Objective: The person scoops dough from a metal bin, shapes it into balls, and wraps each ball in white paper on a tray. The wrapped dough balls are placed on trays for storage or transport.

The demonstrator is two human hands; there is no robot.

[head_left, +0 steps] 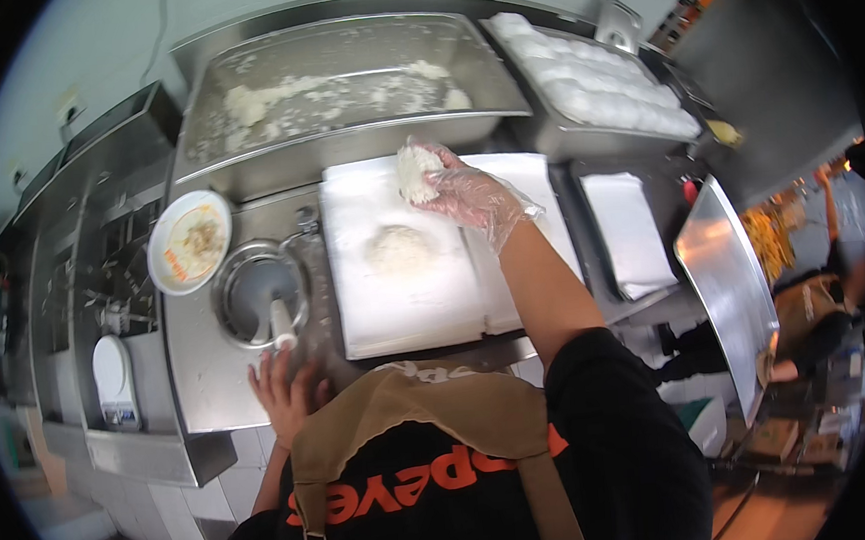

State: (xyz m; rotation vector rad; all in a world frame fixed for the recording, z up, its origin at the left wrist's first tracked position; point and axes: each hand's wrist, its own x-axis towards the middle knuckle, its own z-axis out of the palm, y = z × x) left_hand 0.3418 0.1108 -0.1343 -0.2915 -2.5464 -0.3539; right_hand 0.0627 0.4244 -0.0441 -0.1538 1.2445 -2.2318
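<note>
My right hand (465,192), in a clear plastic glove, grips a clump of white rice (417,172) above the paper sheets. Under it lies a stack of white paper (360,305) with a flattened mound of rice (399,250) on its left half. A second stack of paper (502,303) is partly hidden by my right forearm. My bare left hand (284,392) lies at the counter's front edge, fingers apart. Just beyond its fingertips is the white handle (282,324) of a utensil standing in a round metal pot of cloudy liquid (253,286).
A deep steel pan (363,135) with rice remnants stands behind the paper. White wrapped portions (584,71) fill a tray at the back right. Left are a soiled bowl (171,266) and a white scale (114,382). Folded paper (628,234) and a metal sheet (731,287) are right, near another person (818,303).
</note>
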